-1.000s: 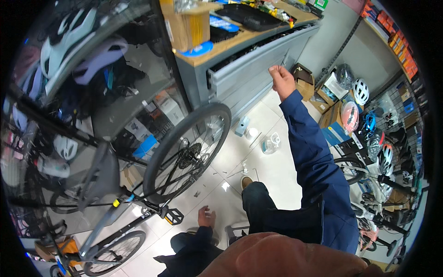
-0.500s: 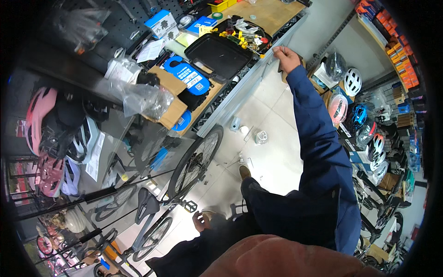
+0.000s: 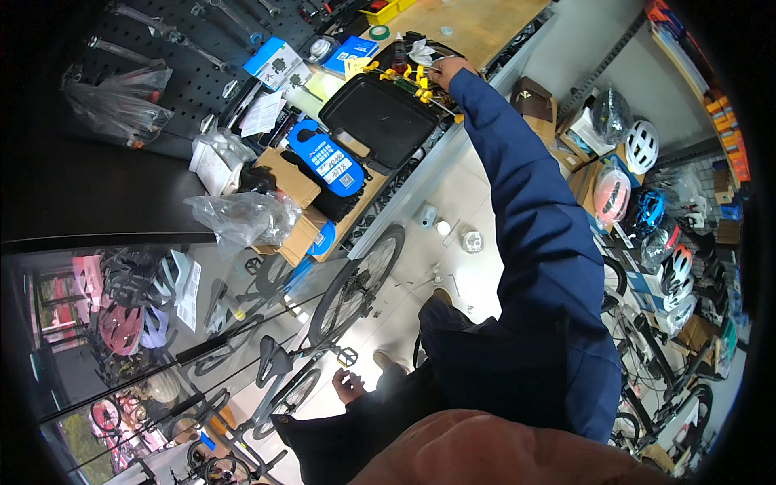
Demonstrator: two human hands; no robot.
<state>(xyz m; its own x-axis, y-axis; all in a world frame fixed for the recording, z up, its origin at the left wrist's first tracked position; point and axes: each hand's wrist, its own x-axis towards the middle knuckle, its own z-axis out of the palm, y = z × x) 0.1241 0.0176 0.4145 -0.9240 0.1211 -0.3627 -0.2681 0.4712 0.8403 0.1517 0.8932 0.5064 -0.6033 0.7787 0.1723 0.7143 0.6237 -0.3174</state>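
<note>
One view: head camera only; I read everything from it.
Right hand: my right hand (image 3: 446, 71) is at full reach over the wooden workbench (image 3: 477, 26), above the far edge of the open black tool case (image 3: 380, 120).
Right hand state: fingers curled together at a row of yellow-handled tools (image 3: 402, 77) laid along the case rim; I cannot tell whether one is pinched or only touched.
Right arm pose: blue sleeve (image 3: 537, 234) runs nearly straight from shoulder to wrist, elbow barely bent, palm turned down.
Left hand: my left hand (image 3: 349, 385) hangs low by the knee, near the bicycle pedal (image 3: 346, 356).
Left hand state: loosely curled, holding nothing that I can see.
Step in hand: I judge this as selecting a tool from the row.
Next move calls for: a firm pinch on one handle, lifted clear without dragging its neighbours off the rim.
Surroundings: bicycle wheel (image 3: 356, 284) stands just below the bench front; blue hang tag (image 3: 326, 160) lies left of the case; helmets (image 3: 640, 145) are shelved at right.
</note>
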